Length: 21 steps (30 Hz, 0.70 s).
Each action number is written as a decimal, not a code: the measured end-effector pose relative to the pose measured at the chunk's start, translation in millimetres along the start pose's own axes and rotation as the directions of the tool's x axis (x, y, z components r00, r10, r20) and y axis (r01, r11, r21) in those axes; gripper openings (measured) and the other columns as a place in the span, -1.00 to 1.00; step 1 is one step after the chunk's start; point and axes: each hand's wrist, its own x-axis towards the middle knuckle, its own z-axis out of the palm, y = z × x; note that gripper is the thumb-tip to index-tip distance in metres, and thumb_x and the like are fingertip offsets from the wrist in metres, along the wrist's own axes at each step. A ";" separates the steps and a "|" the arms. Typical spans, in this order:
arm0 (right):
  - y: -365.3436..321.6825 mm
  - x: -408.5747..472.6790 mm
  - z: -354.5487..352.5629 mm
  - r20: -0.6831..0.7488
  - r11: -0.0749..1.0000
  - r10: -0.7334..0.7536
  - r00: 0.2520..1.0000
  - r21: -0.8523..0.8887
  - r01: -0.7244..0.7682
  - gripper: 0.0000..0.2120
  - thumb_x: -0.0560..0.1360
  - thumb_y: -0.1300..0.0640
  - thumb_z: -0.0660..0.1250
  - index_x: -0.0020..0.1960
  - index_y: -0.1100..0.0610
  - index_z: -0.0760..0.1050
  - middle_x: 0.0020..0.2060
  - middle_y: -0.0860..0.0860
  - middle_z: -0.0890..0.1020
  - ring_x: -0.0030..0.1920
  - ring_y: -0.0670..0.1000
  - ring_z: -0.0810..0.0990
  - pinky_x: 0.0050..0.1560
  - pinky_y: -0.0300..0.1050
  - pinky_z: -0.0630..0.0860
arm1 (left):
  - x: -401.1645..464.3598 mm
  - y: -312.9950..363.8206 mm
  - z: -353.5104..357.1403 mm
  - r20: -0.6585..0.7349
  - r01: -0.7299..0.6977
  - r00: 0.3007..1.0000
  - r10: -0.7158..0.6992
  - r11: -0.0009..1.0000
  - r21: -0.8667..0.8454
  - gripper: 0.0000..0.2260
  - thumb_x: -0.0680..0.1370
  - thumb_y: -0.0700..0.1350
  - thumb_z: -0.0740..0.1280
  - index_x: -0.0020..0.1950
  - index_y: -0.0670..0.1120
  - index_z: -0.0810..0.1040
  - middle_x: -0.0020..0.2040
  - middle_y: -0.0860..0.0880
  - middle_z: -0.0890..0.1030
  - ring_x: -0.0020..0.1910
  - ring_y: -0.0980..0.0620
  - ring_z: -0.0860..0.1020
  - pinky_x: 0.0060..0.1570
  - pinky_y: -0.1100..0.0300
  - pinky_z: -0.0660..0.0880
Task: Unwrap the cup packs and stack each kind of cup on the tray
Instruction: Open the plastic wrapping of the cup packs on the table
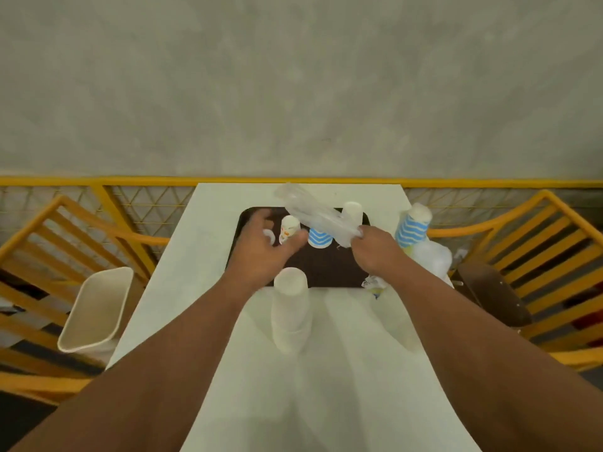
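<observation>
Overhead, the right hand (372,247) pinches a clear plastic wrapper (313,212) above the dark tray (329,267) on the counter (212,230); the left hand (264,246) spreads open, partly hiding a printed cup (288,228)

Both forearms run off the bottom edge at 6 o'clock. The left hand (261,246) hides the dark tray's (329,269) 9 o'clock side; the clear wrapper (313,210) blurs the cups behind it.
</observation>
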 end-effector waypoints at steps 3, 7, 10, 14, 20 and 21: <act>10.5 -0.7 14.5 0.015 0.999 0.037 0.999 -0.007 -0.037 -0.73 0.61 0.18 0.10 0.18 0.26 0.48 0.08 0.22 0.58 0.02 0.15 0.51 -0.08 -0.16 0.31 | -23.9 -28.4 23.1 0.359 -0.274 0.929 0.086 0.812 0.515 -0.21 0.29 0.31 0.49 0.44 0.13 0.33 0.38 0.11 0.37 0.32 0.07 0.42 0.25 0.09 0.43; 14.6 1.0 29.0 0.044 0.999 0.048 0.998 -0.027 -0.047 -0.73 0.60 0.16 0.12 0.17 0.25 0.49 0.09 0.20 0.57 -0.03 0.11 0.49 -0.07 -0.14 0.35 | -21.3 -33.1 30.3 0.361 -0.308 0.928 0.088 0.725 0.616 -0.42 0.36 0.10 0.47 0.33 0.10 0.38 0.14 0.04 0.43 0.07 -0.04 0.54 0.01 0.09 0.50; 13.8 -1.9 34.3 0.061 0.999 0.023 0.998 -0.043 -0.020 -0.73 0.60 0.15 0.13 0.17 0.25 0.49 0.08 0.19 0.58 -0.03 0.12 0.50 -0.07 -0.14 0.36 | -17.9 -40.7 17.6 0.354 -0.302 0.931 0.085 0.725 0.620 -0.49 0.36 0.05 0.47 0.26 0.07 0.40 0.06 0.02 0.43 -0.01 -0.05 0.53 -0.03 0.10 0.50; 10.7 -8.5 39.4 0.076 0.999 -0.014 0.997 -0.036 0.016 -0.72 0.60 0.17 0.12 0.19 0.27 0.50 0.09 0.21 0.59 0.02 0.15 0.53 -0.05 -0.14 0.38 | -16.1 -65.5 -21.7 0.263 -0.221 0.963 0.064 0.744 0.630 -0.49 0.34 0.04 0.51 0.23 0.05 0.43 0.01 0.02 0.44 -0.05 -0.02 0.49 -0.05 0.15 0.45; 1.3 -14.1 46.8 0.130 0.994 -0.078 0.988 -0.063 0.087 -0.73 0.60 0.21 0.11 0.17 0.30 0.49 0.06 0.22 0.59 -0.05 0.12 0.49 -0.11 -0.17 0.31 | -16.0 -88.5 -62.8 0.157 -0.101 0.988 -0.002 0.757 0.646 -0.45 0.34 0.08 0.54 0.25 0.05 0.42 0.02 0.03 0.44 0.00 -0.02 0.47 -0.09 0.18 0.42; 0.7 -14.1 48.3 0.131 0.993 -0.091 0.987 -0.058 0.100 -0.73 0.61 0.20 0.11 0.17 0.29 0.50 0.06 0.21 0.59 -0.03 0.13 0.50 -0.10 -0.17 0.31 | -15.5 -88.8 -63.3 0.162 -0.102 0.987 -0.007 0.751 0.652 -0.44 0.35 0.10 0.53 0.27 0.06 0.41 0.04 0.03 0.45 0.01 -0.02 0.47 -0.08 0.17 0.43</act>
